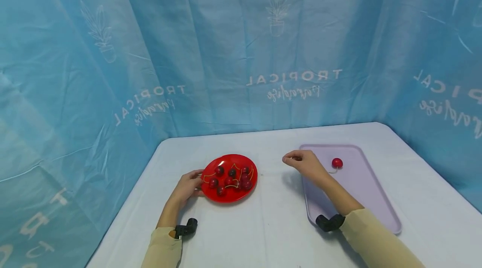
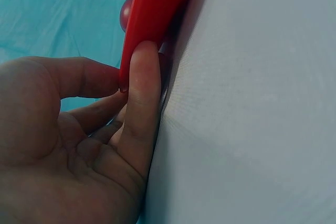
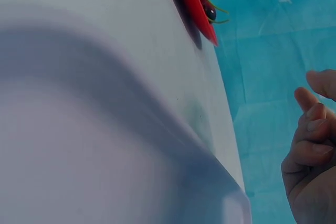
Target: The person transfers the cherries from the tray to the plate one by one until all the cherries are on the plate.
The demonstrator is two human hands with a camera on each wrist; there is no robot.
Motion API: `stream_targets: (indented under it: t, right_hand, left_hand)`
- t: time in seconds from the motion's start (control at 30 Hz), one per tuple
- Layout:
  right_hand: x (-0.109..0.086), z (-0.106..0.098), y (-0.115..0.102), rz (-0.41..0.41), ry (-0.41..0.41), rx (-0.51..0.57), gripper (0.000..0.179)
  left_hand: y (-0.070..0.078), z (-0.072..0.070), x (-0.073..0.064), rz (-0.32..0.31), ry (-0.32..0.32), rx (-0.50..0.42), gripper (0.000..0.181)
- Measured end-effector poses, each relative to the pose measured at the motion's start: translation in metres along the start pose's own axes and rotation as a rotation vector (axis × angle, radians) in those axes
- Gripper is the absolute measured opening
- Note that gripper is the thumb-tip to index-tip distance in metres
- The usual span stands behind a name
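Observation:
At the left of the head view, my left hand (image 1: 188, 185) holds the near-left edge of a red plate (image 1: 241, 196). The left wrist view shows the thumb on top of the rim and fingers beneath it. Several dark red cherries (image 1: 245, 184) with thin stems lie on the plate. My right hand (image 1: 306, 162) hovers over the left edge of a pale lilac tray (image 1: 357, 197), thumb and forefinger slightly apart with nothing between them in the right wrist view. One cherry (image 1: 337, 163) with its stem lies in the tray's far part.
A white-covered table (image 1: 275, 226) bears the plate and tray, with a strip of bare cloth between them. Blue printed curtains (image 1: 226, 50) hang behind the table and along both sides. Black wrist cameras (image 1: 331, 222) sit on both forearms.

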State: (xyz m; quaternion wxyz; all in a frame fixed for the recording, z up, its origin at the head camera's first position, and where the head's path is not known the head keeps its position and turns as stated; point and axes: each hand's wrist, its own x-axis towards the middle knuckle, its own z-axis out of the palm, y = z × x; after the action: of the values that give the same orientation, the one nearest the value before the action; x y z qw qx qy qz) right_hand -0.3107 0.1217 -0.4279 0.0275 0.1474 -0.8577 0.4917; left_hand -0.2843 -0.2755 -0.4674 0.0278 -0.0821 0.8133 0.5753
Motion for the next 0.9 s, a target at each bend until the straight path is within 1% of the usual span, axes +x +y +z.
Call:
stream_targets:
  t: [0.13,0.4,0.53,0.9]
  right_hand:
    - [-0.001,-0.005,0.002,0.009,-0.001,-0.011,0.028]
    - [-0.001,-0.017,0.008,0.099,-0.044,0.037,0.036]
    - [-0.002,-0.022,0.012,0.110,-0.049,0.056,0.036]
    - [-0.008,-0.034,0.022,0.119,-0.045,0.061,0.038]
  left_hand:
    - [0.000,0.000,0.000,0.004,-0.002,-0.001,0.044]
    - [0.001,0.000,-0.001,0.003,-0.005,-0.002,0.043]
    - [0.002,0.001,-0.001,0.004,-0.005,-0.002,0.043]
    - [0.001,0.001,-0.002,0.008,-0.004,-0.005,0.045]
